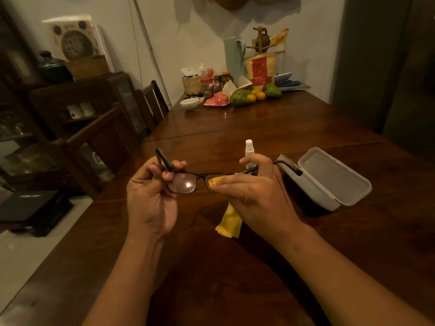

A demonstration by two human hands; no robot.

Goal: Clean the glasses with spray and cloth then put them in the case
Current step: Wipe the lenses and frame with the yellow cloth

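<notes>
Left hand (150,194): fingers pinch the glasses (188,182) at 1 hinge — keep steady.
Right hand (254,196): fingers press the cloth (229,222) on the lens — rub gently.

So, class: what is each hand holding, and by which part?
Left hand grips the glasses at the left temple hinge; right hand pinches the yellow cloth over one lens.

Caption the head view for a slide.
Right hand rubs yellow cloth on black-framed glasses held by left hand.
</notes>
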